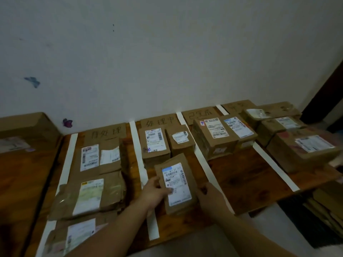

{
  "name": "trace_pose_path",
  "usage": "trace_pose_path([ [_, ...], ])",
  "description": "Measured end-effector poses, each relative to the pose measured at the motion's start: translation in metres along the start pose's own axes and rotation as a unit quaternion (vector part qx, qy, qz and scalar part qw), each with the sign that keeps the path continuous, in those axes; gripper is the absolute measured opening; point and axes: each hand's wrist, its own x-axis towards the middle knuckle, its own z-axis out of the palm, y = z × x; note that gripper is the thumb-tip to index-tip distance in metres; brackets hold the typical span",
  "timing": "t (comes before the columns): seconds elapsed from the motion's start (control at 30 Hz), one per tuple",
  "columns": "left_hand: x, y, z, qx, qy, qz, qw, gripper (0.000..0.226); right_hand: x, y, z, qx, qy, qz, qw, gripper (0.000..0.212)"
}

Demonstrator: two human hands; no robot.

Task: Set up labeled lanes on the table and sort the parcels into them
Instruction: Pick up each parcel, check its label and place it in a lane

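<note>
Forearms: bare, reaching in from the bottom edge toward the second lane.
Left hand [155, 190]: closed on the left edge of the held parcel, thumb on top over the label's lower corner.
Right hand [208, 194]: closed on the right edge of the same parcel, fingers curled around the side.
Held parcel [176, 184]: small brown cardboard box, white shipping label [176, 182] facing up, tilted, over the near part of the second lane, just in front of two boxes; whether resting on the table or lifted, cannot tell.
Table [250, 175]: dark wood, set against a pale wall [167, 52], split into lanes by white tape strips [138, 164].
First lane: cardboard sign [105, 134] with handwritten characters at the far end; flat brown parcels [89, 197] laid in a row toward the camera.
Second lane: cardboard sign [159, 121] at the far end; two upright-labelled boxes [155, 147] side by side, touching.
Third lane: cardboard sign [200, 114]; two boxes [215, 136] pushed together near the far end, bare wood in front.
Fourth lane: sign blurred, unreadable; several boxes [304, 147] crowded together, the largest nearest the table's right edge.
Far left: large cardboard box [24, 130] outside the lanes, against the wall.
Lower right: stacked flat cardboard [323, 206] below the table edge.
</note>
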Motion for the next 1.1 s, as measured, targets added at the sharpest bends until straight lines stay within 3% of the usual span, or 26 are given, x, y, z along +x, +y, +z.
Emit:
trace_pose_path([
  [0.13,-0.014,-0.020,0.016,0.174,-0.003,0.010,0.985,0.065,0.001,0.014,0.013,-0.068,-0.066,-0.029,0.995,0.033],
  [0.27,-0.021,-0.029,0.012,0.344,0.036,0.058,0.937,0.066,0.005,0.012,0.021,-0.063,-0.102,-0.054,0.991,0.036],
  [0.4,-0.025,-0.019,-0.005,0.444,0.032,0.071,0.893,0.070,0.011,0.000,0.028,-0.135,-0.132,-0.097,0.977,0.040],
  [0.53,-0.045,0.010,-0.046,0.436,0.074,0.124,0.888,0.062,0.016,-0.046,0.024,-0.186,-0.102,-0.120,0.970,0.044],
  [0.63,-0.071,0.029,-0.100,0.457,0.145,0.160,0.863,0.067,0.004,-0.104,0.035,-0.185,-0.070,-0.163,0.967,0.043],
  [0.77,-0.115,0.031,-0.194,0.463,0.219,0.165,0.843,0.065,-0.030,-0.182,0.077,-0.206,-0.102,-0.234,0.945,0.044],
  [0.97,-0.193,-0.029,-0.363,0.431,0.276,0.073,0.856,0.064,-0.100,-0.272,0.193,-0.220,-0.143,-0.292,0.920,0.039],
  [1.1,-0.243,-0.080,-0.456,0.410,0.309,-0.006,0.858,0.066,-0.141,-0.320,0.276,-0.241,-0.182,-0.313,0.900,0.051],
])
